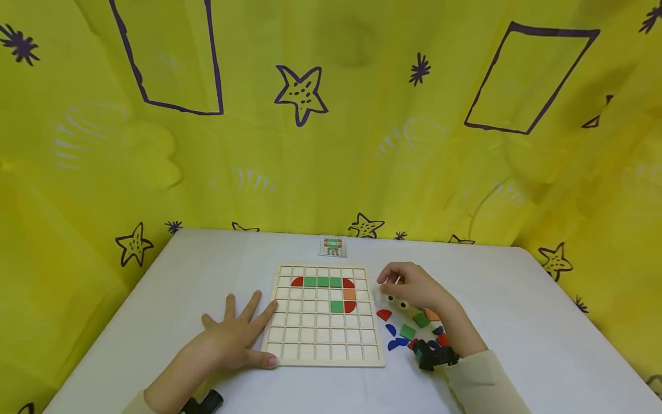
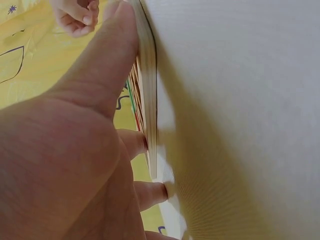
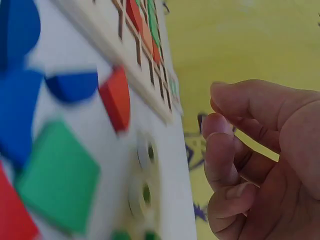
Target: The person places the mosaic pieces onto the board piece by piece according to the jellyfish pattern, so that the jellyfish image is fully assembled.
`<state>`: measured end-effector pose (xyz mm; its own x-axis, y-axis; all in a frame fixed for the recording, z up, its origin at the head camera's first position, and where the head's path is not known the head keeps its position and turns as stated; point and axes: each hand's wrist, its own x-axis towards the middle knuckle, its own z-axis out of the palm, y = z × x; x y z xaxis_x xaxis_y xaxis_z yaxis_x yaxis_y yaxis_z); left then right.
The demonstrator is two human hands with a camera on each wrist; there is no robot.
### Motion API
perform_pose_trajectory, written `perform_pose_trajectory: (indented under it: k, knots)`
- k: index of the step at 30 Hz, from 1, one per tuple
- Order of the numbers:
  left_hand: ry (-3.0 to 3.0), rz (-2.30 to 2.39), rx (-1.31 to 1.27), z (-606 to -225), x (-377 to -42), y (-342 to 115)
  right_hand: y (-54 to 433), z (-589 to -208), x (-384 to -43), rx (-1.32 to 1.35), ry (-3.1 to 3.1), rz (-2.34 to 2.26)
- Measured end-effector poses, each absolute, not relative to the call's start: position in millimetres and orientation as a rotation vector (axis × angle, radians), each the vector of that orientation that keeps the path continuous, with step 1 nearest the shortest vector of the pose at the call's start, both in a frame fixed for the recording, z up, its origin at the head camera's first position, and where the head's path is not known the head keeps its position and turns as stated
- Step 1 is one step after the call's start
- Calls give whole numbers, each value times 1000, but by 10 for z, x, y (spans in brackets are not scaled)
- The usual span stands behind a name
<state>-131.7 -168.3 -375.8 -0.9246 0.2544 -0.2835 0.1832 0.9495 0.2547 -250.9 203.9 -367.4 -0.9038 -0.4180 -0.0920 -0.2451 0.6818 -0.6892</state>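
A wooden grid board (image 1: 320,336) lies on the table with red, green and orange pieces set in its upper cells. Fingers spread, my left hand (image 1: 233,339) rests at the board's left edge, its thumb at the near corner. In the left wrist view that thumb (image 2: 107,60) lies along the board's side. To the right of the board, my right hand (image 1: 416,286) hovers over loose pieces, fingers loosely curled and nothing visible between them. Below it are two white round pieces with dark dots (image 1: 403,305), a red piece (image 1: 384,314) and a green square (image 1: 407,332).
Several blue pieces (image 1: 391,329) and an orange piece (image 1: 431,315) lie among the loose ones, partly under the right wrist. Behind the board is a small picture card (image 1: 333,246). A yellow curtain (image 1: 331,155) with drawn stars hangs behind the white table (image 1: 227,261).
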Motion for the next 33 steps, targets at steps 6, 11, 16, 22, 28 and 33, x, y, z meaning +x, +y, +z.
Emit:
perform_pose_trajectory:
  k: [6,11,16,22,28,33]
  knots:
    - [2793,332,325,-3750,-1300,-1714,2365,-3630,-2532,-433,2693,-1024]
    - [2803,342,331,-3754,-1287,-1735,2524,-3621,-2528,-383,2676,-943]
    - [2809,343,352,-3764,-1289,-1717,2679,-3618,-2474,-331,2626,-843]
    - [2805,328,338,-3775,-1296,-1704,2733,-3648,-2459,-302,2598,-771]
    - [2807,319,345,-3780,-1299,-1701,2733,-3693,-2470,-253,2635,-739]
    - [2796,317,327,-3772,-1297,-1703,2707,-3705,-2480,-259,2644,-746]
